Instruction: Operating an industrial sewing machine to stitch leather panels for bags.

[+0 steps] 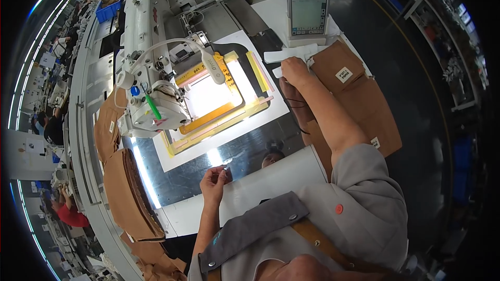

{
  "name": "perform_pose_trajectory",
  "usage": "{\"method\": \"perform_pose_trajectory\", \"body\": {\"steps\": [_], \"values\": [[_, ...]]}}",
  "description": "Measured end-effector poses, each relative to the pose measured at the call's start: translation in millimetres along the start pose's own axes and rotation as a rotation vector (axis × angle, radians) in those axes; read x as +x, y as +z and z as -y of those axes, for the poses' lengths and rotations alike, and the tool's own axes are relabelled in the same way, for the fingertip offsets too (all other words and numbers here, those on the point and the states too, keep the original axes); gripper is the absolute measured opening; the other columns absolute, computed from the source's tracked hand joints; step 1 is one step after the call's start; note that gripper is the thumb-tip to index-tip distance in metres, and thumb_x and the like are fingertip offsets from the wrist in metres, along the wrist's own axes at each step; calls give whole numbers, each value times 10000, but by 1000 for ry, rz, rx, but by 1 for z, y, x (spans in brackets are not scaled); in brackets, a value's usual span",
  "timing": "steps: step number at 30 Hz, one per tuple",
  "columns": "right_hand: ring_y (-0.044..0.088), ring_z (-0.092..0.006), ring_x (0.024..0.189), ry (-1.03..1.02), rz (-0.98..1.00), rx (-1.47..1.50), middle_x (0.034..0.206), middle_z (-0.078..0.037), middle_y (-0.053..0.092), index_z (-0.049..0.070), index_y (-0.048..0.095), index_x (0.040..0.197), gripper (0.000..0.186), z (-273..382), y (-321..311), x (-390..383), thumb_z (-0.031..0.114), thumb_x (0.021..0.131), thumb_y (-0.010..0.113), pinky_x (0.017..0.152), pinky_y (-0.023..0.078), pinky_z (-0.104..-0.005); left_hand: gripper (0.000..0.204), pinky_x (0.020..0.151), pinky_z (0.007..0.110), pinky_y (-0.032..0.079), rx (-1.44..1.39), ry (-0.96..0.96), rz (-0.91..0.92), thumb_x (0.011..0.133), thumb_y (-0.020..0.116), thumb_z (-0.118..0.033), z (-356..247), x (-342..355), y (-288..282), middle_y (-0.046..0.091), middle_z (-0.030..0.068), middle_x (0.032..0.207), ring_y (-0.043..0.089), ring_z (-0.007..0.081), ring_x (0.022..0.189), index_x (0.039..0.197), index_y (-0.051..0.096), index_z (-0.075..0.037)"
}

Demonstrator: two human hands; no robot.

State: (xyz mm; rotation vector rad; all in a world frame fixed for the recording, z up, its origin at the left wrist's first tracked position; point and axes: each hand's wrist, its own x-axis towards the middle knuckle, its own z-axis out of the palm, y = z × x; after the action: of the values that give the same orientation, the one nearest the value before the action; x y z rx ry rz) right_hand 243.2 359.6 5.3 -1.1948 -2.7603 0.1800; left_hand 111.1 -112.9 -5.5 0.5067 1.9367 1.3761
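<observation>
My left hand point(212, 183) hovers over the shiny metal bed point(250, 158) near its front edge, fingers curled into a pinch. A small pale bit shows by its fingertips, too small to name. My right hand point(295, 71) reaches to the far right side, its fingers closed and bent down beside white strips point(291, 53). The end of one strip pokes out left of that hand; whether it is gripped is hidden. Left of it is the sewing machine point(151, 62), with a yellow-edged frame point(213, 119) on a white sheet under its head.
Brown fabric pieces point(377, 106) with white labels lie at the right, below a control screen point(308, 14) on a stand. A thick brown fabric stack point(127, 192) is at the left. A white lamp point(213, 67) on a bent neck hangs over the frame. Other people work far left.
</observation>
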Motion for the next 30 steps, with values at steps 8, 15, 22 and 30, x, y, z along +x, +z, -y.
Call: {"method": "perform_pose_trajectory", "body": {"steps": [8,15,22,30], "values": [[738,-365,912,-67,-88,6,932,-199,748,19,759,861,112,-9,5,-4,83,813,680,834,595,-441,176,709,255,564,-48,-25,32,978,708,-106,-6,4,-2,707,39,910,652,92,776,1119,683,-4],[728,-305,793,-53,-214,577,872,-152,730,23,713,845,68,17,-26,-38,89,827,716,742,579,-407,175,751,229,555,-90,-27,46,986,711,-138,-15,15,2,710,37,921,650,79,797,1094,700,-1],[705,-255,708,-279,26,846,798,-118,689,24,705,851,65,148,-24,-122,78,829,733,674,569,-361,476,897,299,564,-341,-19,119,978,731,-189,-49,72,56,702,90,1194,694,161,1059,1382,567,2],[701,-301,978,-416,-62,771,1032,-124,712,43,694,1061,260,184,14,-149,93,821,781,869,558,-408,222,693,240,620,-267,29,-71,1014,660,-115,-18,115,26,748,85,995,708,105,814,1182,703,24]]}}
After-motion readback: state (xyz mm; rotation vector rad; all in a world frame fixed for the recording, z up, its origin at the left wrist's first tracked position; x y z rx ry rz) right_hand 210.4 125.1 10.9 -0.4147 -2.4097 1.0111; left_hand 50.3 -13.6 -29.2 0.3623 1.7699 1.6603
